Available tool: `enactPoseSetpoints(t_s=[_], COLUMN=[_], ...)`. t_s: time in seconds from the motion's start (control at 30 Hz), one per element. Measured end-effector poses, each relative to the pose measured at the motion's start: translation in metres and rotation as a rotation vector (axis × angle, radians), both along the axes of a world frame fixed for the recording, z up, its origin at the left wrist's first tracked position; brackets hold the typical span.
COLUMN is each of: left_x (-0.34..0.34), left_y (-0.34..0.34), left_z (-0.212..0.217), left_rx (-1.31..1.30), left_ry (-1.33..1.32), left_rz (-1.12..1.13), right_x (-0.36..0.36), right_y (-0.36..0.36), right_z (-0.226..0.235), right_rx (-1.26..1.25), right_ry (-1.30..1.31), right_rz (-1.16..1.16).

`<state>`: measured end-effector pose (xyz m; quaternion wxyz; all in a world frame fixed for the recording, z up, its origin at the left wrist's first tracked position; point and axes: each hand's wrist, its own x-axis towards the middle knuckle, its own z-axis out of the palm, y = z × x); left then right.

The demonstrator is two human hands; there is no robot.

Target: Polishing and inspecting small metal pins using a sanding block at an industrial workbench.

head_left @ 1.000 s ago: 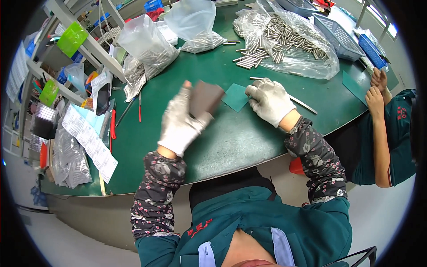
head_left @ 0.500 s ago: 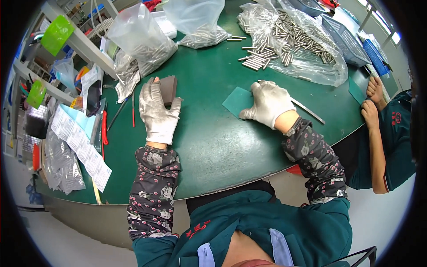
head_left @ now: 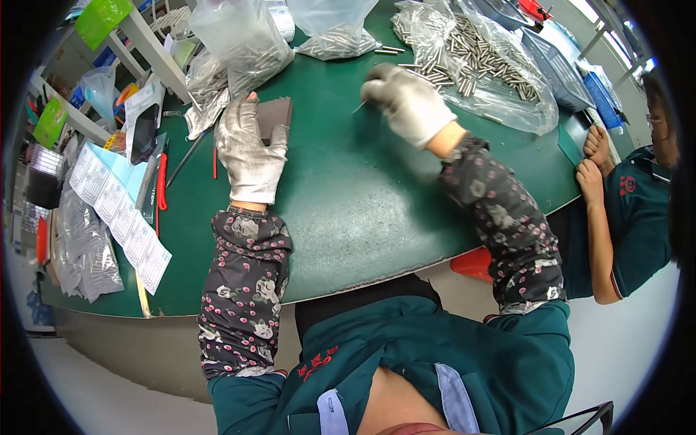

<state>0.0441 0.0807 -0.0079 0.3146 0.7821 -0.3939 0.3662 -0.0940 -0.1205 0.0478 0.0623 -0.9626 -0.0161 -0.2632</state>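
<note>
My left hand (head_left: 250, 148), in a whitish glove, lies on the green table with fingers stretched out and thumb apart. It covers the left part of a flat grey-brown piece (head_left: 275, 114), whose upper edge looks jagged. My right hand (head_left: 415, 107), gloved too, is raised over the table near the metal pins, blurred by motion. Its fingers are curled together. A thin, pale, line-like thing (head_left: 358, 108) shows at the fingertips; its kind is too blurred to make out.
Short metal pins (head_left: 478, 54) lie in and around an open clear bag at the far right. Two plastic bags of pins (head_left: 246, 54) stand at the back. Papers (head_left: 119, 217), red-handled pliers (head_left: 162, 181) and a phone (head_left: 144, 134) lie left. Another person's hands (head_left: 591, 161) rest at right.
My right hand has moved up and left. The green sheet and the thin metal strip beside it no longer show where they lay. My left hand stays by the grey-brown piece.
</note>
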Motion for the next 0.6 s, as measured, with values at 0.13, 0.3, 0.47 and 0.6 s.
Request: enactPoseSetpoints(t_s=[0.13,0.3,0.47,0.6], left_x=[0.002,0.010,0.011,0.007], left_y=[-0.004,0.002,-0.003,-0.007], left_z=[-0.003,-0.006,-0.005,-0.001], left_rx=[-0.010,-0.007,-0.020,0.019], left_ry=[-0.010,0.020,0.066,0.060], left_rz=[-0.035,-0.021,0.014,0.039], right_x=[-0.010,-0.084,-0.181,-0.190], right_y=[0.012,0.012,-0.001,-0.004], right_z=[-0.001,0.019,0.057,0.072], right_rx=[-0.243,-0.245,0.107,0.074], right_ry=[0.252,0.532,0.817,0.837], right_rz=[0.107,0.267,0.171,-0.062])
